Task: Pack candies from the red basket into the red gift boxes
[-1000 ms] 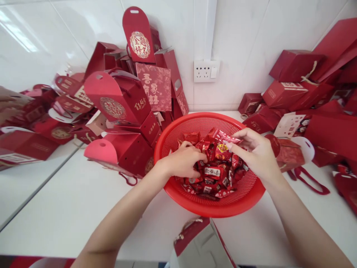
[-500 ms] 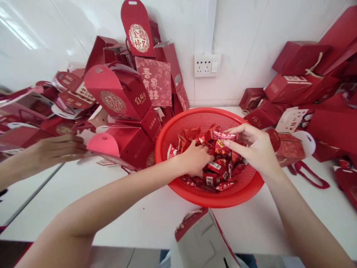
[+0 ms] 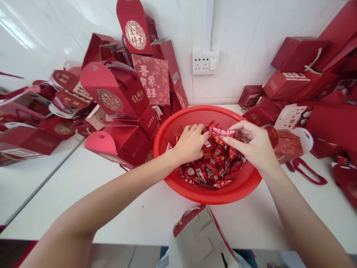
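A red perforated plastic basket (image 3: 170, 175) holds a heap of small red wrapped candies (image 3: 212, 167). My right hand (image 3: 252, 143) pinches a pink-and-red patterned candy packet (image 3: 221, 132) between thumb and fingers, over the basket's right side. Inside the basket, my left hand (image 3: 192, 144) rests on the heap with its fingers curled down. Its fingertips lie close to the left end of that packet, and whatever they grip is hidden. An open box (image 3: 200, 234) with a pale grey inside and red edges stands near my body, below the basket.
Red gift boxes (image 3: 119, 89) are piled left of the basket against the tiled wall. More red boxes (image 3: 290, 83) crowd the right side, with a dark red ribbon loop (image 3: 309, 173) on the white table (image 3: 134, 208). A wall socket (image 3: 205, 62) sits behind the basket.
My left hand has shifted up and left in the basket, uncovering more candies. My right hand keeps its packet. Another person's hand at the left has gone out of view.
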Available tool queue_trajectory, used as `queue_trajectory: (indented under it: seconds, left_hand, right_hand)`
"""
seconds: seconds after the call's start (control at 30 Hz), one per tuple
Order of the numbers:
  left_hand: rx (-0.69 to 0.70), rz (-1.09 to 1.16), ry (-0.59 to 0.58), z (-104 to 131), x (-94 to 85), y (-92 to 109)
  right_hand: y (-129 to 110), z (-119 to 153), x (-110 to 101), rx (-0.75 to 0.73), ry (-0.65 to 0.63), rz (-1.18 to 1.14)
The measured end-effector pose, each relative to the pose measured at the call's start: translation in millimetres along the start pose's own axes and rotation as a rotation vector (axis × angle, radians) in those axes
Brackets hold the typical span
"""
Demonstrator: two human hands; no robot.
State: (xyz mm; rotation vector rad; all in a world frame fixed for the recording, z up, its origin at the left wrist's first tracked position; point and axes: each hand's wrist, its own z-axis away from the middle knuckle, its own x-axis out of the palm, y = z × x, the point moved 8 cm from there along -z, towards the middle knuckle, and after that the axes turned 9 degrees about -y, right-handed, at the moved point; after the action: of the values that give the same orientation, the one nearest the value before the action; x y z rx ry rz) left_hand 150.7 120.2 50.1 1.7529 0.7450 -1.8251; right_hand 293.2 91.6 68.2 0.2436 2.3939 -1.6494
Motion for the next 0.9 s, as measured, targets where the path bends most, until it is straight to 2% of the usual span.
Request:
queue_trajectory:
  seconds: [0.07,0.1,0.2,0.27,0.43,0.53,0.77,0.9]
  left_hand:
    - [0.074,0.051,0.073,2.2,-6.0,5.5]
    - [0.154,0.091,0.062,3.2,-5.0,12.0]
    - [0.424,0.182,-0.108,8.5,9.7,37.1]
    - [0.494,0.195,-0.234,11.3,21.7,47.1]
    - [0.434,0.194,-0.417,9.1,38.1,49.1]
    - [0.388,0.138,-0.464,7.4,39.7,44.4]
    - [0.117,0.012,-0.284,-0.6,23.2,14.6]
    - [-0.079,-0.003,-0.223,-4.6,11.6,-7.6]
  right_hand:
    - [1.5,0.6,-1.8,0.012,0.018,-0.016]
    - [2.1,1.1,-3.1,0.015,0.033,-0.03]
    - [3.5,2.5,-7.3,0.018,0.09,-0.077]
    - [5.0,2.9,-8.0,0.029,0.104,-0.096]
    - [7.6,2.9,-8.1,0.051,0.098,-0.103]
    - [7.9,2.8,-8.2,0.059,0.095,-0.105]
    - [7.6,2.0,-8.3,0.056,0.09,-0.116]
    - [8.2,2.1,-8.7,0.062,0.096,-0.105]
